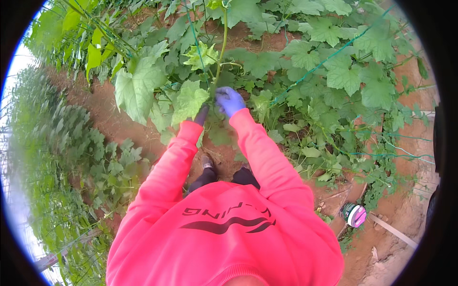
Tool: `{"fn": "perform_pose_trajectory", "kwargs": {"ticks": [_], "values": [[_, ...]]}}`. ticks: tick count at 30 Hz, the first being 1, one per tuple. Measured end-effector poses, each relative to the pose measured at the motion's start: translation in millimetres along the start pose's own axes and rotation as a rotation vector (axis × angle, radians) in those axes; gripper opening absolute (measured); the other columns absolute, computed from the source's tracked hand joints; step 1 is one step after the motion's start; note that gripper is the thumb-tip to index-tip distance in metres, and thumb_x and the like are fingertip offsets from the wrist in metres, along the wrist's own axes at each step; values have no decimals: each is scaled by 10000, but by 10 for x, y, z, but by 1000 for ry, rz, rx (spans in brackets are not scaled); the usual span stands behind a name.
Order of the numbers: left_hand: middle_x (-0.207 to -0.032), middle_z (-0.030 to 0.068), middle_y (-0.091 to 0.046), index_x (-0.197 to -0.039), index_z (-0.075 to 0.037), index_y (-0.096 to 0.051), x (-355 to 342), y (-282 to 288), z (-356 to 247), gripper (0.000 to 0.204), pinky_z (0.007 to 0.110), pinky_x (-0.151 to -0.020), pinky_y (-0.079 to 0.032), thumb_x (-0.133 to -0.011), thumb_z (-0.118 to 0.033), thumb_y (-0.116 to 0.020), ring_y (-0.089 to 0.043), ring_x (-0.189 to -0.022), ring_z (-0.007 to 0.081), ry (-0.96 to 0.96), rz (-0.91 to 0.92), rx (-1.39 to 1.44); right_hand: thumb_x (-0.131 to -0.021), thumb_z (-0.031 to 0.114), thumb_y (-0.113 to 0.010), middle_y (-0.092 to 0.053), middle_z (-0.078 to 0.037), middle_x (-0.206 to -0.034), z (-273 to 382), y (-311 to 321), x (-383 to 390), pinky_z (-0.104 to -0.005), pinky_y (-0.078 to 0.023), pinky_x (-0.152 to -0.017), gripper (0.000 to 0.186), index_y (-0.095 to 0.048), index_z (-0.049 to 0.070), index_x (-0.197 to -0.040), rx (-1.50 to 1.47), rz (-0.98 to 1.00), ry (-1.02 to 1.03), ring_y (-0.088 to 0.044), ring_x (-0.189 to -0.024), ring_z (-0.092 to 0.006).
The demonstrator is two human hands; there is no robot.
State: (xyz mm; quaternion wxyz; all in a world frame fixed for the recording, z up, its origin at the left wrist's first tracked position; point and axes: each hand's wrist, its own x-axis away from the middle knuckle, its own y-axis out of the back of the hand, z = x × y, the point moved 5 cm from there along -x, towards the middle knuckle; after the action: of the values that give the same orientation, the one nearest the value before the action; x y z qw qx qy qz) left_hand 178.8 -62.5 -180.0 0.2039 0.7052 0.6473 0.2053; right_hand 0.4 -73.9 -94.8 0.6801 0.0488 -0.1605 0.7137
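Observation:
My right hand (230, 101), in a blue glove, is at a climbing vine stem (219, 57) in front of me, its fingers curled; what they hold is hidden. My left hand (202, 114), in a darker glove, reaches to the same plant just left of it, mostly behind a pale green leaf (190, 102), so its fingers are hidden. A thin green string (194, 33) runs down beside the stem. Both forearms are in pink sleeves.
Dense leafy plants (343, 71) with green strings surround the vine. More rows (71, 157) stand at the left. Reddish soil (102, 105) shows between them, and my shoes (207, 161) stand on it. A pink-lidded container (357, 215) lies at the right beside a pale strip (391, 229).

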Motion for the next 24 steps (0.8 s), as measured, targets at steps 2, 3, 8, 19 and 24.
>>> {"fn": "perform_pose_trajectory", "kwargs": {"ticks": [2,3,8,19,24], "values": [[-761,32,-596,-998,-72,-577,65,-168,10,215,264,-579,-451,-875,-245,-542,-541,-624,135,-10,88,23,-805,130,-577,-604,-19,-741,497,-19,244,-208,-429,-521,228,-583,23,-1005,128,-28,76,-532,-598,-75],[-761,46,-598,-986,-74,-580,93,-165,-48,214,280,-587,-454,-873,-251,-540,-548,-631,157,-42,99,-11,-800,134,-582,-597,-16,-729,548,-37,220,-212,-425,-518,215,-590,20,-982,235,27,118,-524,-589,-73],[-789,132,-610,-929,-82,-594,250,-33,-78,242,371,-608,-464,-857,-301,-520,-574,-668,278,-231,119,-270,-793,116,-574,-556,-16,-663,782,-229,264,-223,-417,-515,120,-598,11,-846,384,69,173,-503,-553,-80],[-753,69,-646,-915,-47,-639,351,1324,-1357,120,279,-546,-458,-814,-65,-576,-593,-622,122,-155,-24,188,-799,126,-577,-562,-114,-615,811,-214,260,-309,-445,-508,137,-545,-2,-762,552,-112,235,-554,-504,-178],[-798,76,-567,-988,-67,-624,-194,1387,-2187,215,281,-598,-450,-777,-87,-593,-554,-652,177,-473,-47,103,-807,134,-581,-574,-123,-625,799,-339,325,-314,-454,-526,137,-569,-1,-828,514,-36,245,-562,-520,-188]]}}
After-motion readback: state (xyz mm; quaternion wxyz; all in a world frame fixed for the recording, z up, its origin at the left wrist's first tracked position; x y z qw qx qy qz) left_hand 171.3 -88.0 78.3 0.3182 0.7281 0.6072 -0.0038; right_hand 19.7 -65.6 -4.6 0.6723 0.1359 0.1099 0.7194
